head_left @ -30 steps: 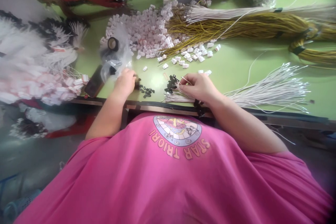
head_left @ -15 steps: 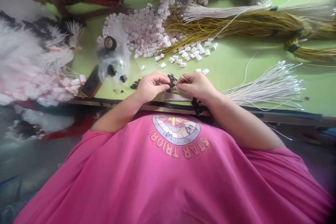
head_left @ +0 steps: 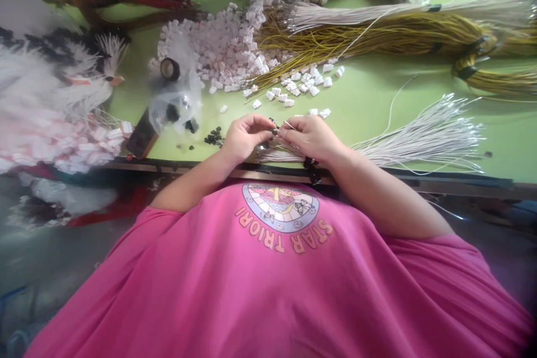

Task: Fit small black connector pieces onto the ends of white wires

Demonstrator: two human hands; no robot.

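Close together over the near edge of the table are my two hands. My left hand [head_left: 245, 137] pinches a small black plastic connector [head_left: 272, 122], mostly hidden by the fingers. My right hand [head_left: 312, 137] is closed, thumb against fingers, on a thin white wire [head_left: 288, 125] whose end sticks up past the fingertips. The fingertips of both hands nearly meet at the connector. Under and beside my right hand lies a bundle of white wires [head_left: 428, 131] with metal-tipped ends fanned to the right. Small black connectors [head_left: 215, 137] lie in a pile left of my left hand.
White connectors [head_left: 218, 45] are heaped farther back. Beside them stretch yellow wires [head_left: 390, 39]. At left are a plastic bag [head_left: 180, 95], a black tape roll [head_left: 170, 69], a dark box-shaped thing [head_left: 142, 134] and bundled white-connector leads [head_left: 62, 140]. The table edge [head_left: 201, 165] runs before me.
Both hands have drawn slightly closer together, and less of the black connector shows between the fingers. The whole view has shifted a little, table things appearing slightly higher and left.
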